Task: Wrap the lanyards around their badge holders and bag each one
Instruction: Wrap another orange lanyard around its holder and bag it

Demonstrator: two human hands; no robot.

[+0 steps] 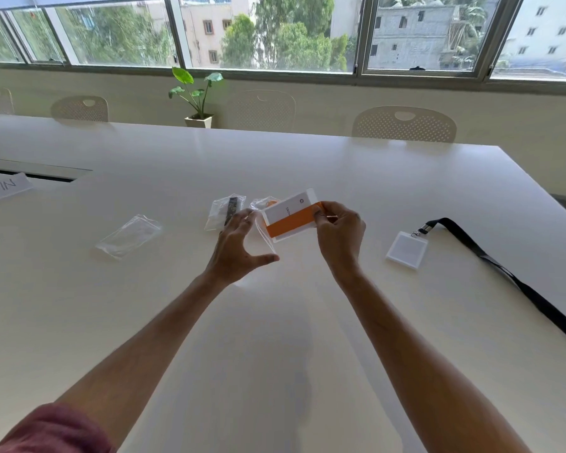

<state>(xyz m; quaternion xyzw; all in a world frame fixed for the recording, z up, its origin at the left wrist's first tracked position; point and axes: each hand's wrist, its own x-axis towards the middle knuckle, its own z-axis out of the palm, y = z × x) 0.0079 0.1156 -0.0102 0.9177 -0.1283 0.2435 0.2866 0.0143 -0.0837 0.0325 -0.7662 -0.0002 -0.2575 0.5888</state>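
Bare forearms, rolled maroon sleeve (56, 429)

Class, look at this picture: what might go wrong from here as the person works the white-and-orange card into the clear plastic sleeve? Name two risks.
1. The right hand pinches the white-and-orange card by one end only, so the card may bend or slip out.
2. The clear plastic sleeve looks flimsy, and the left hand meets it with spread fingers. Its edge may buckle and the card may jam.
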